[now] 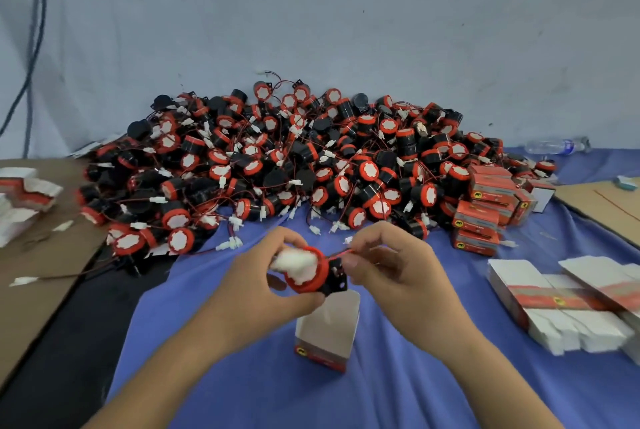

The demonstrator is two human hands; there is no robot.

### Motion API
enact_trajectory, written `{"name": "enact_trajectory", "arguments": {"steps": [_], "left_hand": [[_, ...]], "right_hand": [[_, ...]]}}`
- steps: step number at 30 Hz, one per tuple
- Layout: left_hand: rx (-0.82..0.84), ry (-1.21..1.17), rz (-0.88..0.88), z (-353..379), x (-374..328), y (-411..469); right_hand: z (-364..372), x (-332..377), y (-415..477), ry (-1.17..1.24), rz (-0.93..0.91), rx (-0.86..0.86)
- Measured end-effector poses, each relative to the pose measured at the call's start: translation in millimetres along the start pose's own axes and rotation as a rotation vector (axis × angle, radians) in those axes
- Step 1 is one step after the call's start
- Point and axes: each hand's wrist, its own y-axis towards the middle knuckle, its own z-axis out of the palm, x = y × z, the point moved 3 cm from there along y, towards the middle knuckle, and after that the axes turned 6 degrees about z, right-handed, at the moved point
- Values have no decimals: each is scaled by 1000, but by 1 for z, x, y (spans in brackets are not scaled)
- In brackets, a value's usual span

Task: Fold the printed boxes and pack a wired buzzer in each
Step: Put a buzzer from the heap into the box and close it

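While the left hand point(256, 278) curls round a red-and-black buzzer point(308, 276) above the blue-covered counter point(242, 376), right hand point(391, 266) pinching its red wire point(341, 253), open printed box point(325, 335) upright just below, buzzer heap point(277, 158) behind, flat boxes point(554, 311) at right.

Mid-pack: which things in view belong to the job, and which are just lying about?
Job: left hand holding buzzer; right hand pinching wire; open box; buzzer pile; flat boxes; packed boxes.
Lying about: water bottle; cardboard; cable.
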Motion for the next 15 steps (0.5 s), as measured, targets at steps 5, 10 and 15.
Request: {"name": "enact_trajectory", "arguments": {"steps": [5, 10, 15], "left_hand": [[41, 85, 49, 13, 3, -19], [18, 367, 152, 39, 27, -32], [45, 554, 278, 55, 45, -45]], "right_hand": [[2, -16, -32, 84, 124, -204], [28, -42, -48, -412, 58, -43], [35, -55, -50, -649, -11, 162]]}}
